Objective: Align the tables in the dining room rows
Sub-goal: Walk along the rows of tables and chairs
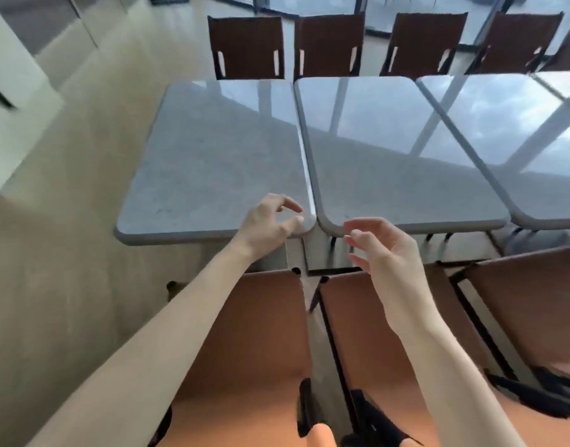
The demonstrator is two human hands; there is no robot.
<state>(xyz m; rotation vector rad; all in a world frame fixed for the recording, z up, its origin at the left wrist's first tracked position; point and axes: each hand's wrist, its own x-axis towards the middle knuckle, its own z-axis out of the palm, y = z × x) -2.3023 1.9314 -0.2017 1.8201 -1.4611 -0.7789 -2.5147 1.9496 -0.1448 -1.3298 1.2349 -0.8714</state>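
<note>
From where I stand the row looks nearly squared up. Take the middle table (390, 150) as the marker: the end table (212, 162) sits on its left, their long edges running side by side with only a thin seam between them, and a third table (509, 124) butts against its right side. The far edges of the three read as close to one line, but the near corners do not quite agree: the end table's rounded corner sits a touch nearer the person than the middle table's, and the seam seems to widen slightly at that end (wide-angle lens, so I would not swear to it).

The left hand (270, 221) hovers at the end table's near corner, just left of the middle table, fingers loosely curled with thumb and forefinger apart, holding nothing; whether a fingertip grazes the top I cannot tell. The right hand (383, 250) hangs just in front of the middle table's near edge, fingers relaxed and spread, also empty and clear of the top.

My guess is that the bulk of this row is done and what remains is a small nudge at that near corner to close the seam. Dark chairs (328, 43) stand beyond the middle table, orange chairs (390, 317) before it, tucked close.
</note>
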